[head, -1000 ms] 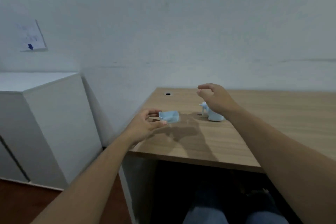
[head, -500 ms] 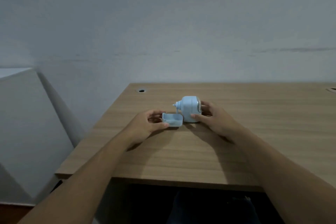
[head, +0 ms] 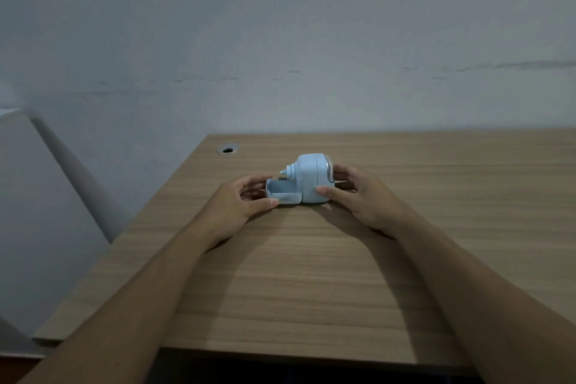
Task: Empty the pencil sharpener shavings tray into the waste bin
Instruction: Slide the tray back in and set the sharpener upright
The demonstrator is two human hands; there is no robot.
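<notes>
A pale grey wall (head: 280, 40) fills the upper half of the view, marked by a few faint dark streaks. Below it a wood-grain desk (head: 311, 274) runs across the frame, its near edge at the bottom and its left edge slanting away toward the wall. To the left of the desk stands a white cabinet (head: 37, 196), only partly in view. 2 bare forearms reach in from the bottom corners and meet near the middle of the desk.

The right hand (head: 364, 196) cups the light blue pencil sharpener (head: 311, 181), which stands upright on the desk toward the far side, its nozzle pointing left. The thumb presses the near lower side of the body and the fingers curl round its right end, where a clear cap shows.

The left hand (head: 240, 203) pinches the shavings tray (head: 283, 192) between thumb on the near wall and fingers at the far left end. The tray is a small open-topped blue drawer, resting on the desk, its right end touching the sharpener's base below the nozzle; whether that end is partly inside the body cannot be told. The visible interior of the tray looks bare, with no shavings to be made out, though it is small and dim.

Near the desk's far left corner sits 1 round cable hole (head: 228, 150).
</notes>
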